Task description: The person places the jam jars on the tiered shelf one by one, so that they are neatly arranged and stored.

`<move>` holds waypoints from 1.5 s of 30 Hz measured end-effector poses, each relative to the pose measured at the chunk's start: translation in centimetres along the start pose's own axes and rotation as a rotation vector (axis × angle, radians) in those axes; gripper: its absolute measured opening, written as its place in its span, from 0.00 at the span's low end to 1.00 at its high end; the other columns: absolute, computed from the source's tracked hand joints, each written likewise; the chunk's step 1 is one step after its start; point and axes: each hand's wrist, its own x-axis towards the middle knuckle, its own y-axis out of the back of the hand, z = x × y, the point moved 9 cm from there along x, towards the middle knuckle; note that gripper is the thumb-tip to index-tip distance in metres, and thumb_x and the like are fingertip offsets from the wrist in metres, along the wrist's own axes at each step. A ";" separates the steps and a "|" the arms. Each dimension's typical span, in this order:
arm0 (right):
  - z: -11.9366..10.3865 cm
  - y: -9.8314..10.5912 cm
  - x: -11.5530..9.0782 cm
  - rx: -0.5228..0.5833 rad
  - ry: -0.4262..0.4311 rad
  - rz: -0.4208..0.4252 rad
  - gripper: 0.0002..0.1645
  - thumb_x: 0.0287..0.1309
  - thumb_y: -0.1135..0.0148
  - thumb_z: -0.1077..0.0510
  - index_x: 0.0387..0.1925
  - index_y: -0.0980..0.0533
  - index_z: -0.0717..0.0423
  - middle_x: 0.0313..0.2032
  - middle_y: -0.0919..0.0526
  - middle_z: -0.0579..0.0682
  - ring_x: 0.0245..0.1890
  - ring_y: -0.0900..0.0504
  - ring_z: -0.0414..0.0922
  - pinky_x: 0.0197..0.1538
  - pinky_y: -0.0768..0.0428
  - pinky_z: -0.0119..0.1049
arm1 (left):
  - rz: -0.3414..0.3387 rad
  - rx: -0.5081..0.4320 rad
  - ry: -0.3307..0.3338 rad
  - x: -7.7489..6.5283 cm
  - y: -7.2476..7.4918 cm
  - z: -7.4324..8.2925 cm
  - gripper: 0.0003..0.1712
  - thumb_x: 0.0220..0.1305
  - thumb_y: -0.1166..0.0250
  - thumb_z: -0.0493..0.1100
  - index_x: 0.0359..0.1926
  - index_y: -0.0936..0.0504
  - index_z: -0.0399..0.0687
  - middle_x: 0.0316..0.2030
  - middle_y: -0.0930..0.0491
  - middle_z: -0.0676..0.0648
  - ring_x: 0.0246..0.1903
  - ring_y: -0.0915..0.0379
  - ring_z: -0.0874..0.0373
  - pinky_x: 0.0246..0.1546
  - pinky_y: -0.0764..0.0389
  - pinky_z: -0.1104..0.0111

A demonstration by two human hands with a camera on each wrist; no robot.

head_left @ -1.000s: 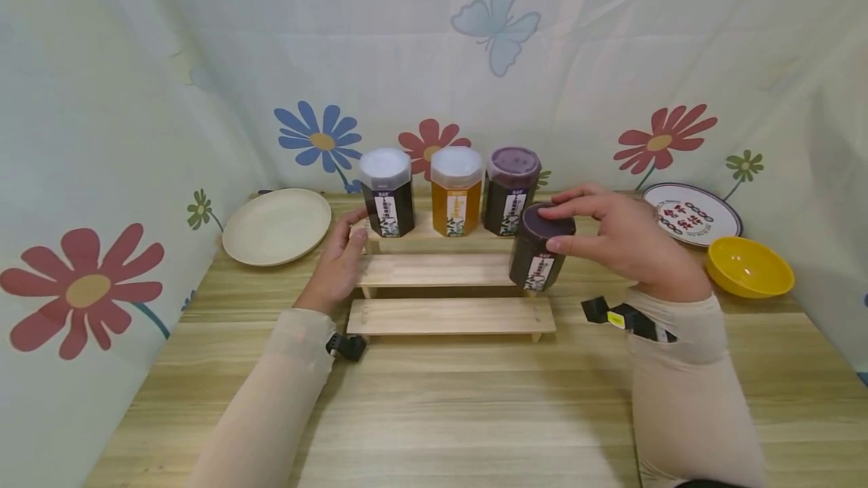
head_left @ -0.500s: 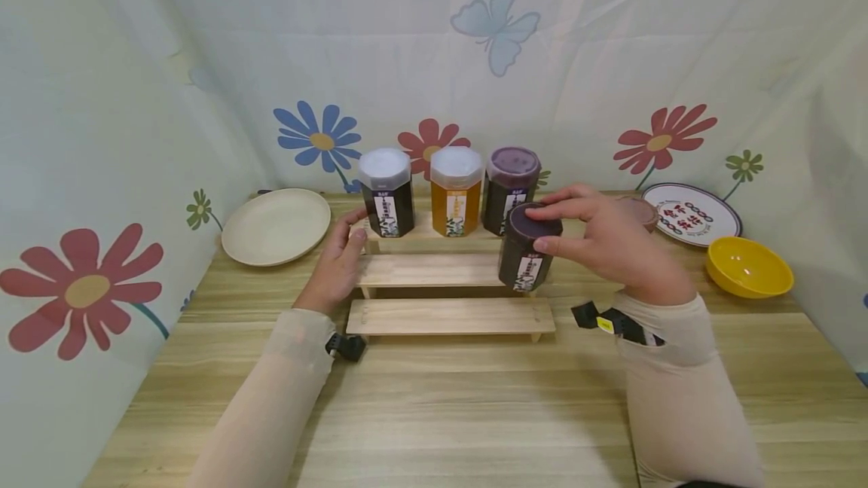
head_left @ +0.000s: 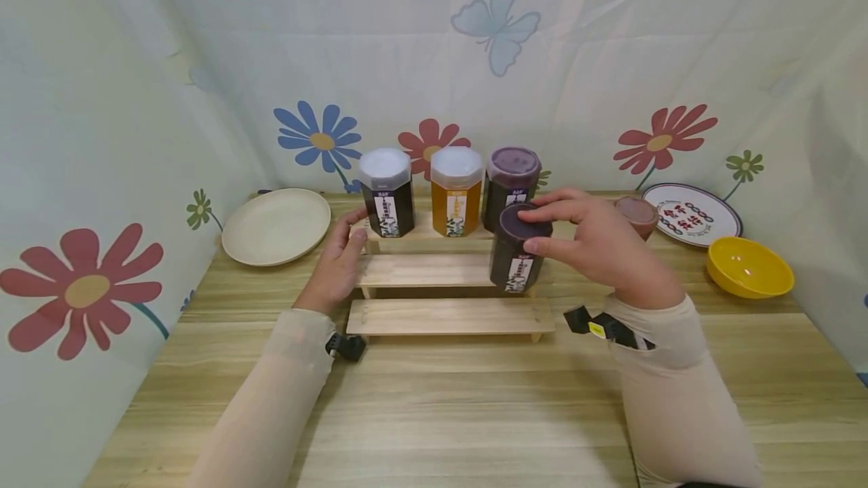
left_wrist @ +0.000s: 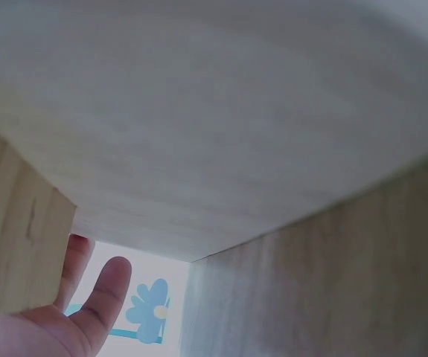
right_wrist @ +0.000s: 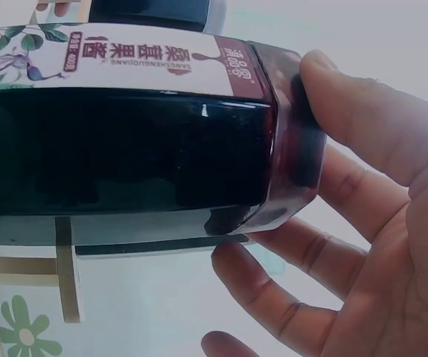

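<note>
My right hand (head_left: 600, 251) pinches the rim of the dark purple lid on a mulberry jam jar (head_left: 513, 266). The jar is slightly tilted at the right end of the middle step of a wooden tiered stand (head_left: 447, 316); whether its base touches the wood I cannot tell. In the right wrist view, my thumb (right_wrist: 347, 93) and fingers hold the jar's lid end, its label showing. My left hand (head_left: 339, 262) grips the stand's left end near the top step; the left wrist view shows its fingers (left_wrist: 106, 294) beside a wooden board (left_wrist: 20, 230).
On the top step stand a white-lidded dark jar (head_left: 389, 209), an amber jar (head_left: 457, 209) and a purple-lidded jar (head_left: 511, 172). Another reddish-lidded jar (head_left: 637, 213) is partly behind my right hand. A cream plate (head_left: 278, 228) lies left; a patterned plate (head_left: 692, 213) and yellow bowl (head_left: 749, 269) sit right.
My right hand has carried the held jam jar leftward over the stand's right end. The reddish-lidded jar behind the hand has come into view. The left hand stays in place.
</note>
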 end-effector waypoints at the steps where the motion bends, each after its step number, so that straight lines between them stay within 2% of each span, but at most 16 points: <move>1: -0.1 0.0 0.0 0.002 -0.001 0.006 0.25 0.62 0.22 0.51 0.60 0.14 0.48 0.67 0.22 0.55 0.69 0.26 0.59 0.59 0.23 0.54 | -0.001 0.000 0.001 0.0 0.0 0.0 0.25 0.87 0.56 0.44 0.77 0.38 0.42 0.77 0.38 0.41 0.78 0.48 0.50 0.79 0.50 0.49; 9: -0.5 -0.3 0.1 0.035 0.007 0.043 0.24 0.59 0.20 0.56 0.58 0.13 0.52 0.65 0.19 0.56 0.67 0.23 0.59 0.62 0.23 0.55 | -0.007 -0.007 0.008 -0.1 -0.1 0.0 0.26 0.87 0.57 0.43 0.77 0.39 0.41 0.78 0.39 0.40 0.78 0.49 0.49 0.79 0.50 0.49; 20: -1.1 -1.3 0.3 0.027 -0.035 0.037 0.24 0.62 0.23 0.52 0.60 0.14 0.48 0.69 0.21 0.52 0.73 0.29 0.56 0.68 0.26 0.56 | -0.009 -0.016 0.010 0.0 -0.1 0.1 0.25 0.87 0.57 0.44 0.77 0.39 0.42 0.78 0.39 0.41 0.77 0.48 0.49 0.78 0.48 0.49; 24: -1.4 -1.5 0.5 0.022 -0.021 0.047 0.24 0.62 0.23 0.52 0.60 0.14 0.49 0.69 0.21 0.52 0.73 0.29 0.57 0.69 0.27 0.57 | -0.010 -0.023 0.011 0.0 -0.1 0.1 0.25 0.87 0.57 0.44 0.77 0.38 0.42 0.78 0.39 0.41 0.78 0.48 0.50 0.78 0.49 0.49; 33: -2.3 -2.5 0.8 0.015 0.028 0.083 0.24 0.62 0.23 0.52 0.60 0.14 0.48 0.68 0.20 0.52 0.70 0.25 0.57 0.58 0.20 0.54 | -0.011 -0.024 0.010 -0.1 -0.1 0.1 0.25 0.87 0.57 0.44 0.77 0.38 0.41 0.78 0.39 0.41 0.78 0.49 0.50 0.78 0.49 0.49; 37: -2.9 -2.8 0.8 0.016 0.045 0.103 0.23 0.63 0.23 0.51 0.59 0.13 0.47 0.68 0.20 0.52 0.67 0.22 0.56 0.53 0.19 0.52 | -0.010 -0.019 0.008 -0.1 -0.1 0.1 0.25 0.87 0.56 0.43 0.77 0.38 0.41 0.78 0.39 0.41 0.78 0.49 0.50 0.79 0.49 0.49; 45: -3.5 -3.7 1.0 0.065 0.058 0.140 0.24 0.62 0.22 0.53 0.59 0.14 0.49 0.68 0.20 0.53 0.65 0.21 0.56 0.51 0.19 0.50 | -0.013 -0.017 0.008 -0.2 -0.1 0.3 0.25 0.86 0.55 0.43 0.77 0.38 0.41 0.78 0.39 0.40 0.78 0.49 0.48 0.79 0.50 0.48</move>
